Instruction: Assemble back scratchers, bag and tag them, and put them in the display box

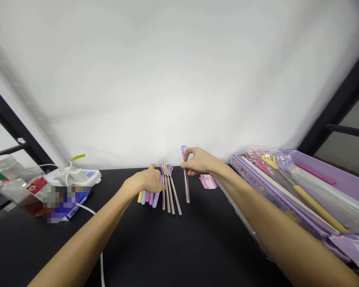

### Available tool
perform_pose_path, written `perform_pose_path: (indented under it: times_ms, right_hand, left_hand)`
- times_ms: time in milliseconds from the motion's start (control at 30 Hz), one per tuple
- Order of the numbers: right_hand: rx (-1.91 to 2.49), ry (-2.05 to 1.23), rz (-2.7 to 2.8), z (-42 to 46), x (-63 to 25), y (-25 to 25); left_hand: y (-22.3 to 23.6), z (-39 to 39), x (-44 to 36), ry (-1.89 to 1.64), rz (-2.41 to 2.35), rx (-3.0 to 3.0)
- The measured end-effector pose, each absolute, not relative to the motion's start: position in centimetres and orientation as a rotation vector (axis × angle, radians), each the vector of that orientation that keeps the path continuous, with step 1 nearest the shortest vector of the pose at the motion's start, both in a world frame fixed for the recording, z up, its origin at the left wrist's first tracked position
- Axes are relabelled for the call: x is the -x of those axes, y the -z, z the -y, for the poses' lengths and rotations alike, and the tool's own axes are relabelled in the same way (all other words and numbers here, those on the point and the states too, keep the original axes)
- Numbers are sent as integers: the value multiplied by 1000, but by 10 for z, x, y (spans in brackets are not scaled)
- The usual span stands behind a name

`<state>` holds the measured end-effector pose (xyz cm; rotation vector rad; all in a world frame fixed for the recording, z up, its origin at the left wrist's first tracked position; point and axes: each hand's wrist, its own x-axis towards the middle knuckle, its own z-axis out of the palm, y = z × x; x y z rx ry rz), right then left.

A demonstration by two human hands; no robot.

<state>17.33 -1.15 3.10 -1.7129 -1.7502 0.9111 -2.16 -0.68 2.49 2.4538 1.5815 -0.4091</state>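
Observation:
On the black table [167, 247] lie several metal rods with small coloured hand-shaped heads [170, 191], side by side. To their left sit several pastel sleeves [148, 197] in yellow, blue, pink and purple. My left hand [146, 181] rests curled over the sleeves, fingers touching a purple one at the rods' heads. My right hand [199, 160] pinches the upper part of another metal rod [186, 187] with a purple head, which stands slightly apart to the right, its lower end near the table.
A small pink card [208, 181] lies right of the rods. A purple box [341, 181] with packaged rods and a yellow stick stands at the right. At the left are a white power strip [74, 175] with cable, a blue packet and a plastic container. A white wall stands behind.

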Motion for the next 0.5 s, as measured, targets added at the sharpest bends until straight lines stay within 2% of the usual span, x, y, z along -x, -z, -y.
perform_pose_path:
  times_ms: [233, 367, 500]
  right_hand:
    - [1694, -955, 1686, 11, -179, -35]
    - [1601, -1026, 1572, 15, -181, -42]
    - [1383, -1129, 1308, 17, -185, -50]
  left_hand:
    - [-41, -1, 34, 278, -1495, -2389]
    - [-55, 3, 41, 79, -1415, -2503]
    - [-66, 11, 48, 66, -1094, -2576]
